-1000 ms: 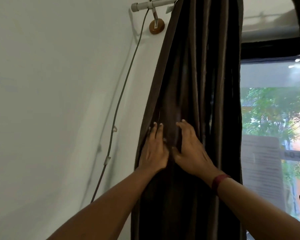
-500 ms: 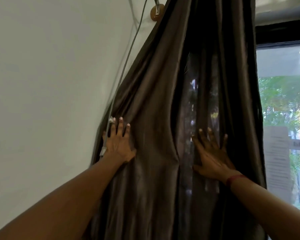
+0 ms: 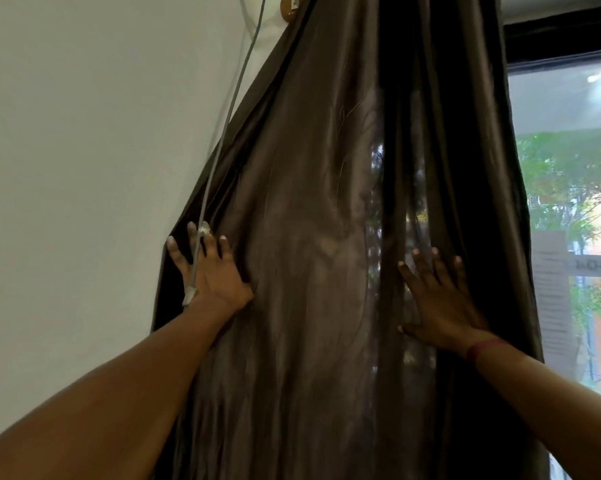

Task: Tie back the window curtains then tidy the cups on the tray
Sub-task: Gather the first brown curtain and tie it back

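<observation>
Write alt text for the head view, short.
Two bare hands press flat, fingers spread, on a dark brown curtain: left hand at its wall-side edge by a grey cable, right hand near the window.

You stand in an ordinary indoor room, home or office, hard to say which. A dark brown curtain (image 3: 319,237) hangs by a plain white wall (image 3: 84,150), beside a window (image 3: 569,188) showing trees, with a printed notice (image 3: 551,292) stuck on the glass.
</observation>
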